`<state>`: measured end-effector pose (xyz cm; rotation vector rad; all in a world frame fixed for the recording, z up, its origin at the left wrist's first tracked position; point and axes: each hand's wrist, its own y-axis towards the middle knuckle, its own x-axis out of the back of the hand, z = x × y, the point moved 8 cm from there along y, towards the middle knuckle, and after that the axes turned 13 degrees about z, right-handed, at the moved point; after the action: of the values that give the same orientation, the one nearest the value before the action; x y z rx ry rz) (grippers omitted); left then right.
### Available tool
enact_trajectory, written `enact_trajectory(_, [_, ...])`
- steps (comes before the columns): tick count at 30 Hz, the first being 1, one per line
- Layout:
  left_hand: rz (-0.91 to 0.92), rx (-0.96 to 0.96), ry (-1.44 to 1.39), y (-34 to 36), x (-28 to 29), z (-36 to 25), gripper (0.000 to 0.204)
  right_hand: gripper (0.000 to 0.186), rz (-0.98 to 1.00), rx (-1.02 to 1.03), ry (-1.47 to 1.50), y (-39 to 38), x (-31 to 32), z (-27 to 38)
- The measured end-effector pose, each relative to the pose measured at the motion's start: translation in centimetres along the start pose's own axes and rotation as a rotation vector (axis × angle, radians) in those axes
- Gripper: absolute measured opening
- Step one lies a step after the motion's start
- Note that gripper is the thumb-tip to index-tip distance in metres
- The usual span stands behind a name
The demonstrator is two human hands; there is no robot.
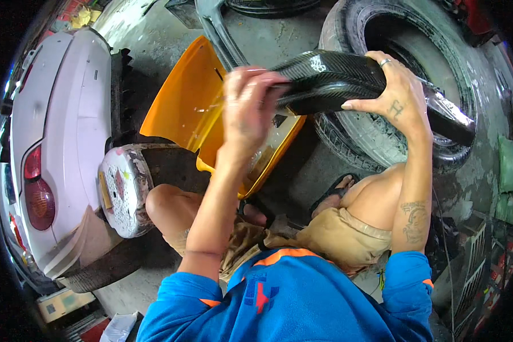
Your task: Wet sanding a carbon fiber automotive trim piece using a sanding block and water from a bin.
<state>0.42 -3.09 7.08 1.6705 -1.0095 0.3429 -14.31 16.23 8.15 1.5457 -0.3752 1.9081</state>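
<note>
My right hand (396,100) grips a curved black carbon-fiber part (333,80), thumb along its lower edge and fingers over the top. My left hand (248,108) is blurred, its fingers curled at the part's left end; whatever is inside them is unclear. Beneath is an open yellow plastic container or housing (176,97), with a shiny interior partly hidden by my left hand and the part. Behind it stands another long carbon-fiber piece (219,34). The black part lies above a large dusty tire (347,28), its far right end reaching over the tire's opening.
A white car bumper with red lamps (68,114) is along the left, beside a scuffed white stool (125,199) and a tire (105,265) below. More tires (273,5) are at the top. Metal grilles (473,256) and green bags (507,165) are at the right.
</note>
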Motion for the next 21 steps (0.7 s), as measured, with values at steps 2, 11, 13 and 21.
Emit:
enact_trajectory(2, [0.102, -0.196, -0.029, 2.4, -3.3, -3.5, 0.027, 0.083, -0.082, 0.024, -0.031, -0.6, 0.1, -0.2])
enact_trajectory(11, [0.169, -0.372, -0.013, 3.6, -6.5, -5.8, 0.037, 0.071, -0.039, 0.018, 0.052, -0.4, 0.2, -0.3])
enact_trajectory(13, [0.150, -0.395, -0.048, 3.6, -6.2, -5.7, 0.034, 0.070, -0.071, 0.020, 0.050, -0.6, 0.6, -0.3])
enact_trajectory(21, [0.160, -0.423, -0.097, 2.7, -6.7, -4.5, 0.044, 0.072, -0.058, -0.009, 0.032, -0.4, -0.6, -0.7])
